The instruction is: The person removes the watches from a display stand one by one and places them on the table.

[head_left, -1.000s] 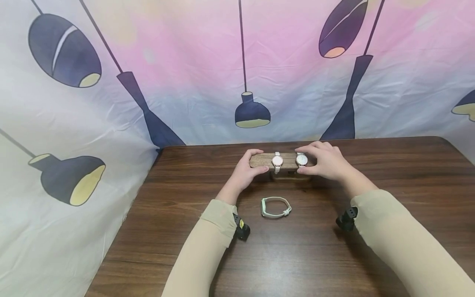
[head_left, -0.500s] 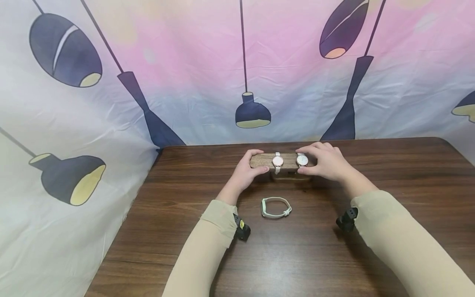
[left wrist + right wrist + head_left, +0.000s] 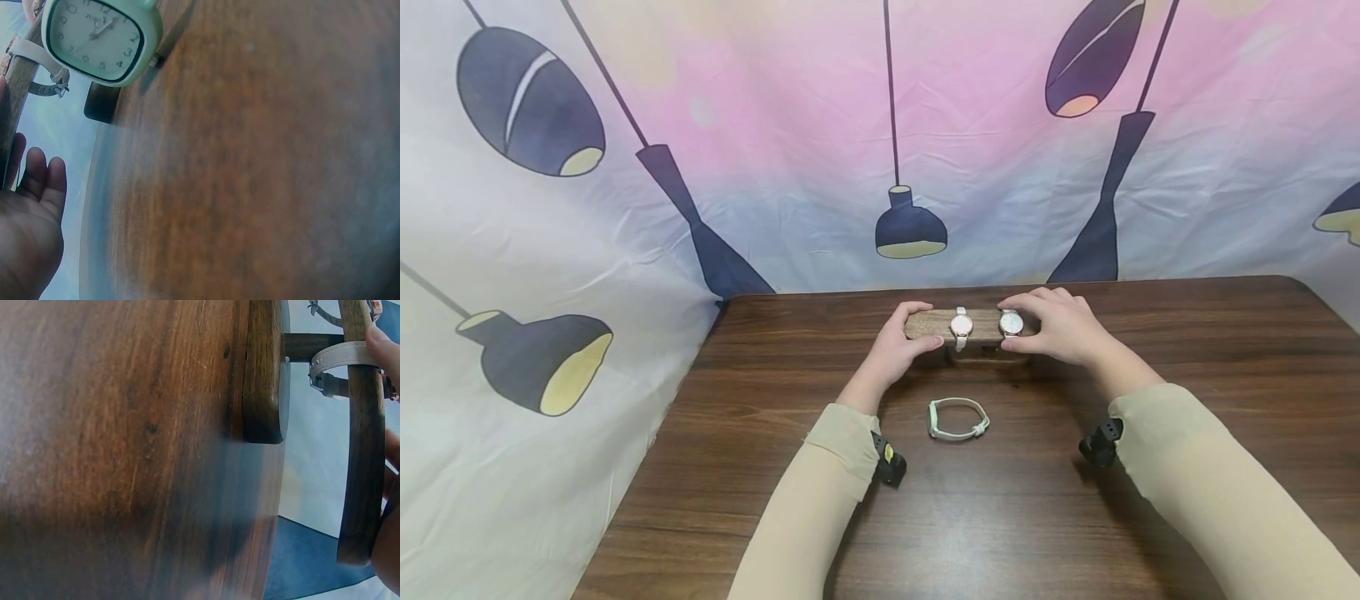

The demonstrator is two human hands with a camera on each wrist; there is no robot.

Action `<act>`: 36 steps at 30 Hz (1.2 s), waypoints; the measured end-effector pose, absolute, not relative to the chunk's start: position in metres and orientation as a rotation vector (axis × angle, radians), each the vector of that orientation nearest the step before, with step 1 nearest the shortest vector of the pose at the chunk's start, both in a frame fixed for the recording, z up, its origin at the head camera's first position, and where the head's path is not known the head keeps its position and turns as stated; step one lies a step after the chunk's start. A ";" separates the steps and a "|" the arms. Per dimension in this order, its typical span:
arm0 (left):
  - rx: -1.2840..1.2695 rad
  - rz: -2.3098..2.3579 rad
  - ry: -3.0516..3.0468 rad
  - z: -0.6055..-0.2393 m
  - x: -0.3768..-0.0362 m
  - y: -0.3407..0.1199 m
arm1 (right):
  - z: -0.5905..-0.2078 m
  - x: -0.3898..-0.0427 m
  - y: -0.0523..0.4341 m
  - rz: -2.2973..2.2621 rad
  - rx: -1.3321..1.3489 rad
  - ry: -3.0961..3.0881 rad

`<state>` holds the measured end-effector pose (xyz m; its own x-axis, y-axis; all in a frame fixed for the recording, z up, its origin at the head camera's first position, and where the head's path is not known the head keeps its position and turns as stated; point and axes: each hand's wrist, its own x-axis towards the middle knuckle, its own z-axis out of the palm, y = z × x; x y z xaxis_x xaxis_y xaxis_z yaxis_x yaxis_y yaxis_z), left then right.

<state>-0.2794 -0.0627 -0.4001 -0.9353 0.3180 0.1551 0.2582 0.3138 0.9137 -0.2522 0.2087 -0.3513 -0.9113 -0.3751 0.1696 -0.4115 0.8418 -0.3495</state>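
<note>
A wooden T-shaped watch stand (image 3: pixel 925 325) stands near the back of the table, its base (image 3: pixel 265 375) and post showing in the right wrist view. Two white-strapped wristwatches are looped round its bar: one wristwatch (image 3: pixel 961 326) mid-bar, the other wristwatch (image 3: pixel 1011 323) toward the right. My left hand (image 3: pixel 891 346) holds the bar's left end, thumb in front and fingers behind. With thumb and fingers, my right hand (image 3: pixel 1063 327) pinches the right-hand wristwatch across the bar. Nearer me, a mint-green watch (image 3: pixel 958 419) lies on its side; its square dial (image 3: pixel 95 39) fills the left wrist view's upper left.
The dark wooden table (image 3: pixel 970 533) ends at a rounded back edge, close behind the stand. Behind it hangs a cloth (image 3: pixel 805 167) printed with lamps. The mint-green watch lies between my forearms.
Almost nothing moves. Both hands stay at the stand's bar, and the mint-green watch keeps its place.
</note>
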 end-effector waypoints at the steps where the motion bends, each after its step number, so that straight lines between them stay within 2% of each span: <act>1: 0.549 1.723 2.502 -0.400 -0.279 -0.063 | -0.351 -0.252 0.209 0.585 0.626 -2.926; 36: 0.562 1.732 2.503 -0.401 -0.279 -0.063 | -0.349 -0.251 0.218 0.596 0.665 -2.957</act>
